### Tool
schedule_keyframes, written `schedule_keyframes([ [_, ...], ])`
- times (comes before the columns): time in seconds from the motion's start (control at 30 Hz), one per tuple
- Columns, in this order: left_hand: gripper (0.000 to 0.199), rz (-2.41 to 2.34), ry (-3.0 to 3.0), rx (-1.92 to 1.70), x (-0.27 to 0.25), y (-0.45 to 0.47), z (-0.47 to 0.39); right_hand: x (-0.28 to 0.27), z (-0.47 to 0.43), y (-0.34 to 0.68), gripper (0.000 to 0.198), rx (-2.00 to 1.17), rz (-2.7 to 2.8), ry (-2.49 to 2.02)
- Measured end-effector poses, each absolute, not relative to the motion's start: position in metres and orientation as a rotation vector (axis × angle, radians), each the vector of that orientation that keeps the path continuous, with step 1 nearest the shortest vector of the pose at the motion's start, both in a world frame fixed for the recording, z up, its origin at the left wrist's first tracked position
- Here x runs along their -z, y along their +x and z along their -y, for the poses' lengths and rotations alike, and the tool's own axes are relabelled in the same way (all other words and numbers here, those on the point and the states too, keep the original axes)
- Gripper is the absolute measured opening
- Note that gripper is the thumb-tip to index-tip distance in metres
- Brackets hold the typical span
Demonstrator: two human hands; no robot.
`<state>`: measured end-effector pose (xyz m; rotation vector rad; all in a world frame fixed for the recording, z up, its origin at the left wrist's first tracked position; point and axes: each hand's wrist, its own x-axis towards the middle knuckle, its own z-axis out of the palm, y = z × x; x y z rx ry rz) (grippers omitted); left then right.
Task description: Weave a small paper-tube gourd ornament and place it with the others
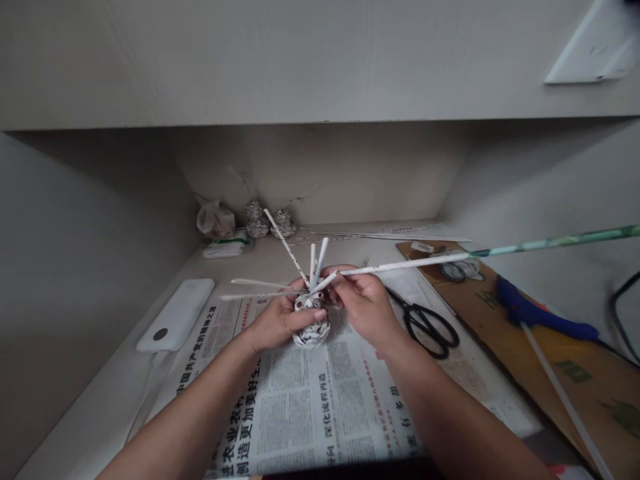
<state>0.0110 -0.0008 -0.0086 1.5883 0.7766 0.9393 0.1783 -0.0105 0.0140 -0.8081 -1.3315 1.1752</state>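
Wrapped round a small woven paper gourd (311,337) is my left hand (280,321), its thumb lying across the front. Several rolled-paper sticks fan up and out from the top of the gourd, one long stick (286,247) leaning left. Between the thumb and fingers of my right hand (361,300) is a long paper tube (410,263), white near the gourd and green toward its far right end. A short stick end passes by the right thumb. The right fingertips are partly hidden behind the gourd's top.
Newspaper (305,413) covers the desk. Black scissors (430,330) lie right of my hands, beside a cardboard sheet (520,360) bearing a blue glue gun (545,313). A white power bank (177,315) is at left. Two woven gourds (257,223) and loose paper sticks (380,233) sit at the back.
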Motion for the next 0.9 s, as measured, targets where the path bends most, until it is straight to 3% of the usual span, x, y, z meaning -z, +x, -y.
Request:
schedule_keyframes([
  [0.33,0.033,-0.715,1.585,-0.684,0.008,0.015,0.010,-0.025,0.021,0.181,0.017,-1.140,1.253,-0.878],
  [0.47,0.023,-0.661,1.566,-0.594,0.013,0.015,0.011,-0.023,0.020,0.182,0.014,-0.886,1.335,-0.915],
  [0.6,0.029,-0.681,1.527,-0.608,0.011,0.011,0.010,-0.020,0.011,0.189,0.024,-0.673,1.276,-0.970],
  [0.67,0.030,-0.666,1.516,-0.629,0.009,0.009,0.009,-0.019,0.008,0.191,0.025,-0.812,1.229,-0.970],
  [0.8,0.028,-0.638,1.530,-0.652,0.008,0.004,0.006,-0.019,0.010,0.188,0.022,-1.383,1.276,-0.853],
  [0.9,0.029,-0.633,1.544,-0.651,0.009,0.000,0.004,-0.021,0.016,0.184,0.019,-1.498,1.288,-0.781],
])
